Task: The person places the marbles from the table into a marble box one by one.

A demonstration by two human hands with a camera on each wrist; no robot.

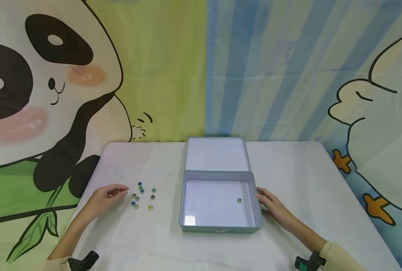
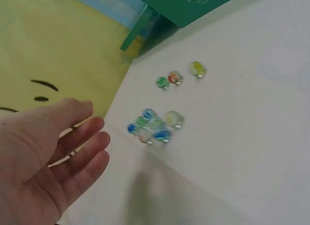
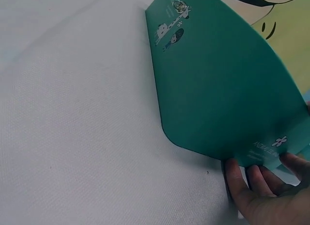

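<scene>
My left hand (image 1: 107, 198) hovers just left of a loose group of glass marbles (image 1: 137, 198), its fingers gently bent with nothing between them. In the left wrist view the marbles (image 2: 156, 123) show blue, green and clear swirls. My right hand (image 1: 274, 207) touches the right wall of a green tin box (image 1: 221, 229), whose hinged lid (image 1: 218, 153) stands open at the back. In the right wrist view its fingertips (image 3: 232, 166) meet the box's lower edge. Inside the box lies one green marble (image 1: 239, 200).
A white cloth covers the table (image 1: 289, 165). Behind it hangs a printed curtain (image 1: 163, 67) with cartoon animals. A yellow marble (image 1: 150, 207), a brown one (image 1: 152, 197) and a green one (image 1: 154, 190) lie right of the main group, between it and the box.
</scene>
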